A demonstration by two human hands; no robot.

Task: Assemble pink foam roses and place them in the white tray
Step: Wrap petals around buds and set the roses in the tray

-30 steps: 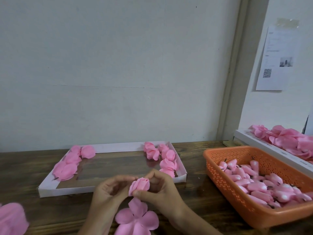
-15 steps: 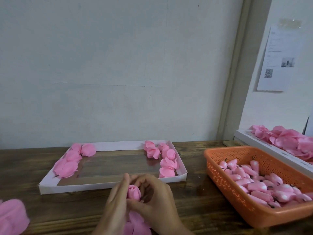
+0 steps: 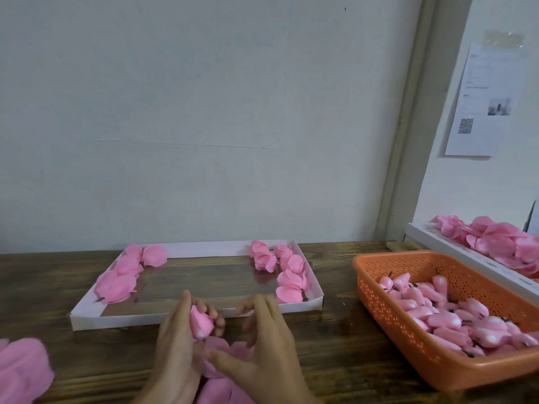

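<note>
Nearest the camera, a person's left hand (image 3: 175,349) curled its fingers round a pink foam rosebud (image 3: 201,322), thumb upright beside it. The bud's long axis stood close to vertical and leaned slightly left, with the narrow tip pointing up and away toward the white tray (image 3: 204,246) and the pale blunt base toward the person. The right hand (image 3: 269,351), fingers arched, seemed to pinch the flat petal piece (image 3: 217,349) just below the bud with its thumb, though the blur left that contact uncertain. Both hands hovered above the wooden table (image 3: 335,345), just in front of the tray's near wall. Loose pink petals (image 3: 20,371) lay at the lower left. Finished roses (image 3: 122,275) lined the tray's left and right ends. To the right, an orange basket (image 3: 408,339) held more buds (image 3: 437,313); behind it a second tray (image 3: 455,252) carried a heap of petals (image 3: 501,240). A printed notice (image 3: 490,103) hung on the far wall.
</note>
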